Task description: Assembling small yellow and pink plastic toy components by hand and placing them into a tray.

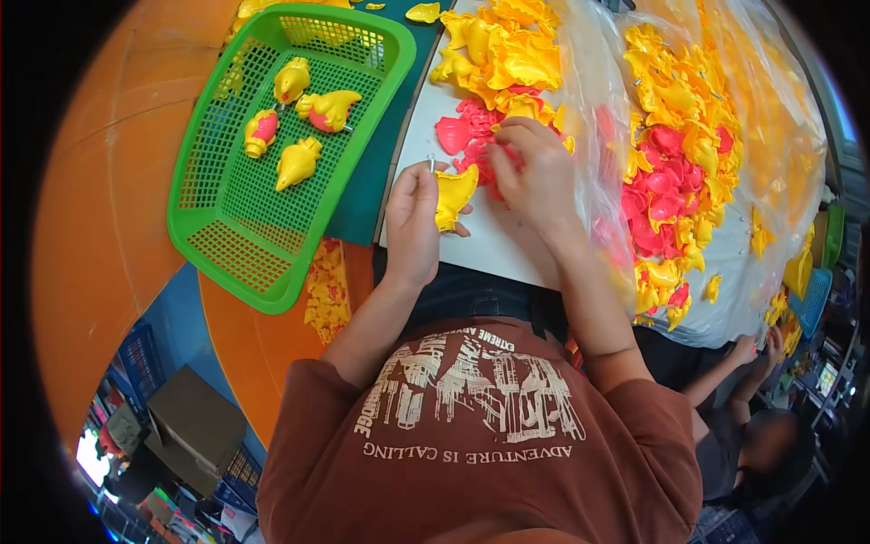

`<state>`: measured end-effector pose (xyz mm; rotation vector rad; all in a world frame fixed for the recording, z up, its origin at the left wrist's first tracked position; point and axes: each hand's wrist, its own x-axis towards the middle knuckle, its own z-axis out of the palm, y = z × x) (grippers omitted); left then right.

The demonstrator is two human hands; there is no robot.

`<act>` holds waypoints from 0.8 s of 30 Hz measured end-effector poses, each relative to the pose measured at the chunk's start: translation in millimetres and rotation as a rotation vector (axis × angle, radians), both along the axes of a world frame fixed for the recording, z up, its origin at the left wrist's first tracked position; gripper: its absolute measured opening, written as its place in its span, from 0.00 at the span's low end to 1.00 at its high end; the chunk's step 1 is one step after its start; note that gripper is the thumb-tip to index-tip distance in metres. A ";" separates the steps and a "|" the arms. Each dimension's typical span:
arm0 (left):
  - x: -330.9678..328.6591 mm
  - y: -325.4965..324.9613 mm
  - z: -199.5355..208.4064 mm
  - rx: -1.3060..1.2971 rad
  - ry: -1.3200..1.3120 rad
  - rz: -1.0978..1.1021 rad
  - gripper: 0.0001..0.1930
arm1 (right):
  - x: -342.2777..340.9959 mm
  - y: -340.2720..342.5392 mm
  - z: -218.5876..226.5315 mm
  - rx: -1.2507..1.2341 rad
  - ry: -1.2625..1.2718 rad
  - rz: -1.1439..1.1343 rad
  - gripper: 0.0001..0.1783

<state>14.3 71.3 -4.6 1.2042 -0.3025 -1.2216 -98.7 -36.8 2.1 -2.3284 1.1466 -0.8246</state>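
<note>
My left hand [414, 222] is closed around a yellow plastic shell piece [456, 197] with a pointed, curved tip. A small silver metal pin [431, 164] sticks up by the thumb and fingertips of that hand. Over the white tabletop [517, 247], my right hand [536, 172] reaches into a heap of small pink plastic parts [478, 120]. Its fingers are curled down and slightly blurred; what lies between them is hidden. Beside the heap, left of my right hand, sits a larger pink cup-shaped piece [453, 135].
To the left, a green mesh basket [292, 299] holds several yellow-and-pink bird-like figures [299, 165]. Yellow shells [517, 59] pile up at the far side. Clear plastic sheeting [594, 136] borders another yellow-and-pink pile [666, 181] at right. A co-worker's hands [757, 349] show at lower right.
</note>
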 end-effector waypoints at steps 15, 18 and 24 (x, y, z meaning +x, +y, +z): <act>-30.1 -6.6 7.0 -0.132 -0.194 0.020 0.13 | -18.4 19.5 26.0 -0.243 -0.154 0.317 0.12; -32.2 -5.5 8.5 -0.158 -0.256 0.042 0.12 | -19.0 19.7 27.3 -0.225 -0.206 0.300 0.12; -28.7 -4.1 7.7 -0.166 -0.265 0.029 0.10 | -22.3 13.8 31.4 -0.191 -0.098 0.411 0.11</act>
